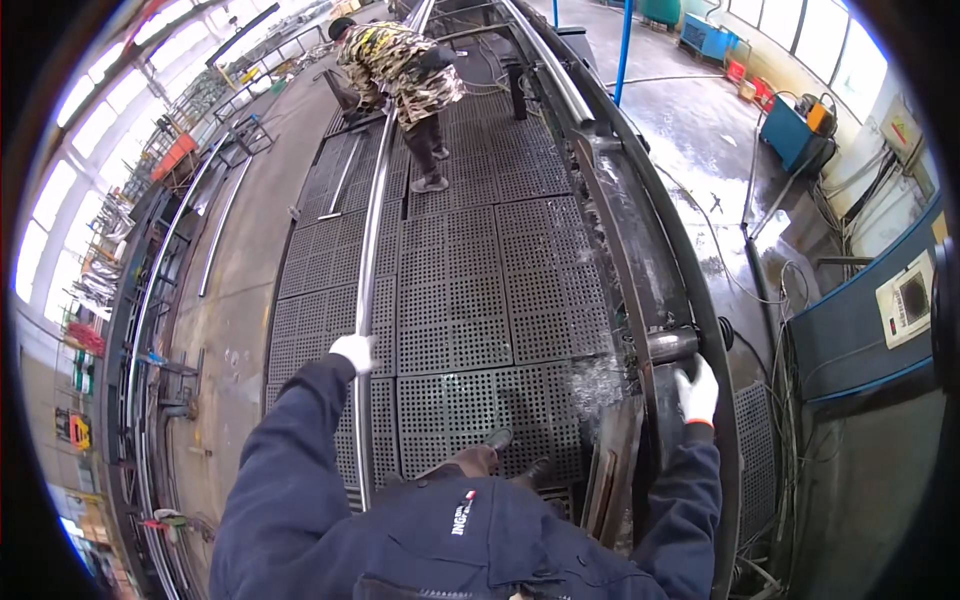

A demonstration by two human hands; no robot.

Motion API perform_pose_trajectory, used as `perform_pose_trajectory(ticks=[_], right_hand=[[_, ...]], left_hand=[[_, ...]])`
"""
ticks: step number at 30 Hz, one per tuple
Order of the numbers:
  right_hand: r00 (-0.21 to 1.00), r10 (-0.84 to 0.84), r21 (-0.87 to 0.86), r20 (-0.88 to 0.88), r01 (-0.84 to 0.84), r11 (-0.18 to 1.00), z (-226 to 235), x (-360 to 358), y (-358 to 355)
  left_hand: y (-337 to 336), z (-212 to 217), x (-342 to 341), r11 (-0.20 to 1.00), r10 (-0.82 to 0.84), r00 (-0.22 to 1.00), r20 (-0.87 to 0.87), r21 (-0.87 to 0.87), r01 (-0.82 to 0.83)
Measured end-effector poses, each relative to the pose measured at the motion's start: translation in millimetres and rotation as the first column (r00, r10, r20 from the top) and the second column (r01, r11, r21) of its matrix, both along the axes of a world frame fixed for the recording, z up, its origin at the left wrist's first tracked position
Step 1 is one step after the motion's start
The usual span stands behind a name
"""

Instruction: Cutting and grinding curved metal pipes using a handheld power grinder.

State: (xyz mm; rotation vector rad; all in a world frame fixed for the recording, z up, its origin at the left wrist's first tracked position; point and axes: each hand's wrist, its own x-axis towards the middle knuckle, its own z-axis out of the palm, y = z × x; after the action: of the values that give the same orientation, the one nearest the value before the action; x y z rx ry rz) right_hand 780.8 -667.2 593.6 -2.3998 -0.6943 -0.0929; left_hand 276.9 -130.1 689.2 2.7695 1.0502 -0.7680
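The left hand (356,352), in a white glove, was closed around a long, thin, shiny steel rod (372,240) lying along the dark perforated metal floor grating (480,300); the right hand (696,390) gripped the dark curved steel rail (640,230); the rod looked heavy, stiff and slick, best gripped two-handed; a co-worker in camouflage (400,65) bent over its far end.

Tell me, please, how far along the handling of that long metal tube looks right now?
In hand: the left hand grips the long metal tube over the perforated floor mats, and the right hand rests on the dark frame rail. A co-worker bends at the tube's far end. Nothing shows as finished.
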Motion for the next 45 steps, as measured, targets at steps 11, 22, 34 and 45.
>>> perform_pose_trajectory(ticks=[11,22,34,45], right_hand=[[0.896,0.346,0.37,-0.277,-0.233,0.899,98.3,-0.4,222.0],[0.85,0.506,0.47,-0.147,-0.39,0.792,207.6,-40.7,426.4],[0.677,0.455,0.395,-0.579,-0.256,0.882,30.5,-117.9,321.3],[0.254,0.386,0.195,-0.887,-0.551,0.811,-140.9,-284.6,310.5]], left_hand=[[-7.5,-16.5,-90.3,0.97,0.242,0.947,0.21,-0.039,-0.239],[-2.3,-73.3,113.7,0.96,0.23,0.849,0.476,-0.256,-0.116],[-125.4,-105.0,-33.8,0.787,0.327,0.898,0.294,-0.611,-0.086],[-231.8,-185.8,-327.4,0.409,0.904,0.425,0.05,-0.396,-0.823]])
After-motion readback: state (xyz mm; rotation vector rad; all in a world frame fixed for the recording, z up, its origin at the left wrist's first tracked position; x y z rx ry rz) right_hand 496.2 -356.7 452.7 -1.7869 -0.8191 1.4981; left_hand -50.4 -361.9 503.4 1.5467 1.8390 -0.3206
